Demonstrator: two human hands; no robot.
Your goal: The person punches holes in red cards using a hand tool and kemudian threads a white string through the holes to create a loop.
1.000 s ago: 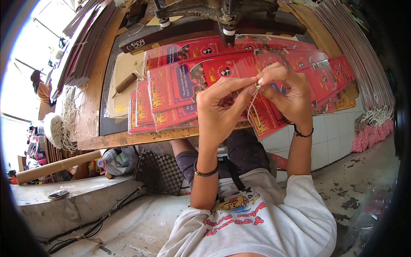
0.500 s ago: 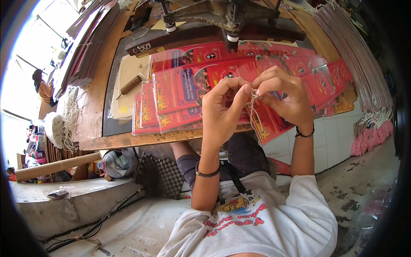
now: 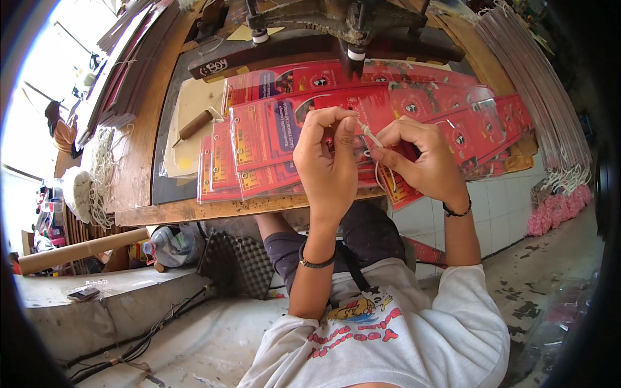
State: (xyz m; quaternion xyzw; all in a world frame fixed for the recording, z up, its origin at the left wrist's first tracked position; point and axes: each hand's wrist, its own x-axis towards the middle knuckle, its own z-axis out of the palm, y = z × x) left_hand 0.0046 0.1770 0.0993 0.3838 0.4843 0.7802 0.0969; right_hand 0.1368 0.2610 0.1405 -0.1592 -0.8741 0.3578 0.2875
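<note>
Between my two hands a thin white cord (image 3: 369,134) with a knot in it is stretched short. My left hand (image 3: 326,158) pinches one side of it between thumb and bent fingers. On the other side my right hand (image 3: 420,155) is closed on the cord, and loose ends hang below its fingers. Beneath the hands lie overlapping red printed sheets (image 3: 278,139) in clear plastic, spread across the table. One red sheet (image 3: 404,192) juts over the table's front edge under my right hand; whether the cord runs through it is hidden.
An awl with a wooden handle (image 3: 195,125) lies on a cream board (image 3: 184,152) at the left. A heavy metal press with a dark bar (image 3: 278,58) stands across the back. Bundles of corded sheets (image 3: 530,84) hang at the right; white cords (image 3: 102,171) hang at the left.
My hands have drawn slightly apart, the left one moving left. The knot and a taut stretch of cord now show between them.
</note>
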